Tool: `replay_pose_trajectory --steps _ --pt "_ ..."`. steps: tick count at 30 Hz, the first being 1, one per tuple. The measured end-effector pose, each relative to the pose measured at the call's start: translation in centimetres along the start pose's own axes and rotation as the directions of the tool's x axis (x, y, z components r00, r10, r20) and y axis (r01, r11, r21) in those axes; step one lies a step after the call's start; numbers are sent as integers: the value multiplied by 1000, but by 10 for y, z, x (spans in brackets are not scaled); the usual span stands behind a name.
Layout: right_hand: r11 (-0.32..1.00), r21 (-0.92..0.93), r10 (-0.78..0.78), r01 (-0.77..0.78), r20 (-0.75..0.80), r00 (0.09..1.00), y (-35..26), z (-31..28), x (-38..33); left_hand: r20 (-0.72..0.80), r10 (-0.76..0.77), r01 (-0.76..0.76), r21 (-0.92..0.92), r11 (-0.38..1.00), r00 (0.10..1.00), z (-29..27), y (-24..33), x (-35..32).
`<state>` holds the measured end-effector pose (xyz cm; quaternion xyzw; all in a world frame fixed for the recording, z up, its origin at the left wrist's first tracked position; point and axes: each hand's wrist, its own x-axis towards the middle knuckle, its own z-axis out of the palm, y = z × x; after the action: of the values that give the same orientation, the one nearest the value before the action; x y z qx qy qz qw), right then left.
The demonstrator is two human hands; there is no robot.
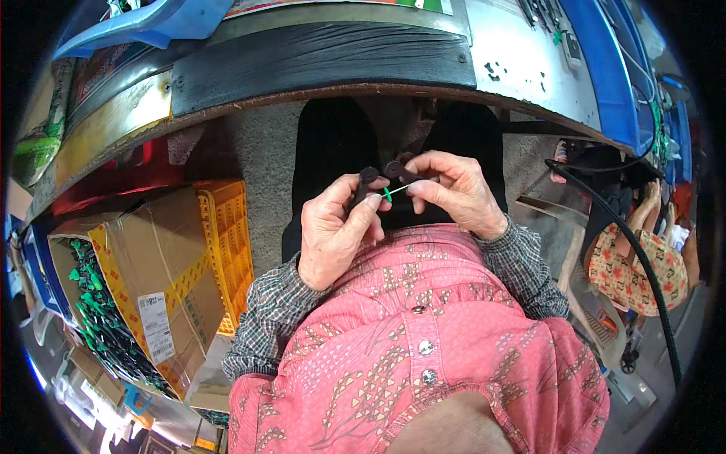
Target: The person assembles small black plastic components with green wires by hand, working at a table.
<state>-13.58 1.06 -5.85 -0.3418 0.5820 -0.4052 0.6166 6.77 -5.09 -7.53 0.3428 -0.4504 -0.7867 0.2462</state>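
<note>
Over the dark-trousered lap, in the middle of the frame, the person's left hand (pixel 329 238) has thumb and fingers drawn narrow, apparently gripping a small green piece (pixel 388 194) right at the tips. The right hand (pixel 457 193) pinches the far end of a thin pale strand (pixel 401 188) that runs to that green piece; pinching from both ends probably keeps so slight a thing steady and in plain sight. Dark coverings (pixel 368 175) near the index fingertips look like finger cots, perhaps there to spare the skin or add grip.

At the left of the frame a cardboard box (pixel 170 234) lies with its open end showing slender green-and-black pieces (pixel 91 291), likely kept within reach. An orange plastic crate (pixel 240 280) stands just beside it. Across the top runs the workbench's black edge strip (pixel 325 68).
</note>
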Motion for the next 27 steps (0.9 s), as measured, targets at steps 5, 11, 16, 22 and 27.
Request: replay_pose_trajectory --steps 5,11,16,22,27 --pt "997 -21 -80 80 -6 997 2 2 -5 9 -36 37 -47 998 999 1 3 -3" --pt "994 -52 -97 97 5 995 -3 8 -9 -4 -74 74 -17 997 997 1 3 -8" --pt "887 -333 -339 320 1 941 1 7 -6 -7 -32 32 19 999 999 -5 2 -12" --pt "733 -530 -454 425 84 887 -12 4 -9 12 22 -22 24 999 1000 -4 4 -14" --pt "876 -335 -366 348 10 930 -11 8 -15 11 64 -64 63 996 998 -4 7 -17"
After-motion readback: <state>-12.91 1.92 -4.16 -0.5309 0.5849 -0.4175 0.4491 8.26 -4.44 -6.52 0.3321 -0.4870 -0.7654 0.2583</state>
